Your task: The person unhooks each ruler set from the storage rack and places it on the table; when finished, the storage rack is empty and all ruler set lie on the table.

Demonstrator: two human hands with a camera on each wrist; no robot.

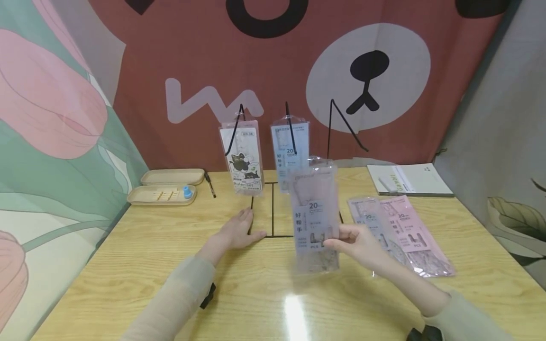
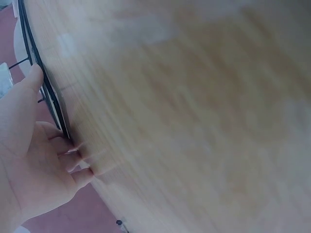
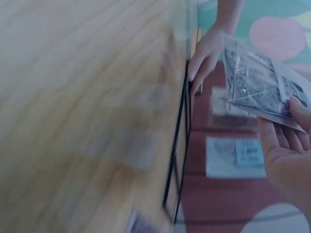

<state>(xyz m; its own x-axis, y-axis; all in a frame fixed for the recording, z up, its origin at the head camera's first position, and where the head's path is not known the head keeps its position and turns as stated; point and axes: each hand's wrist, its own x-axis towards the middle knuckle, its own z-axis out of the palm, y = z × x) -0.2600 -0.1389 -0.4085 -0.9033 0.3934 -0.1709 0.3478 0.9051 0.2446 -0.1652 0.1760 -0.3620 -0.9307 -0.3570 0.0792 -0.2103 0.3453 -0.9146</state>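
Note:
My right hand (image 1: 358,244) pinches a pink ruler set packet (image 1: 313,213) between thumb and fingers near its lower right edge. The clear packet stands upright in front of the black wire rack (image 1: 273,213), its top near the right hook. My left hand (image 1: 239,232) lies on the table at the rack's left base bar, fingers stretched out. From the left hook hangs a white ruler set packet (image 1: 245,158) with a cat drawing, a pink one behind it. A blue ruler set packet (image 1: 294,137) hangs on the middle hook, its lower part hidden by the pink one.
To the right, two more ruler set packets (image 1: 415,232) lie overlapping on the table (image 1: 239,293). A white-and-green pad (image 1: 420,177) lies at the back right. At the back left are a beige pencil case (image 1: 142,195), lying apart in two halves, and a black pen (image 1: 210,183).

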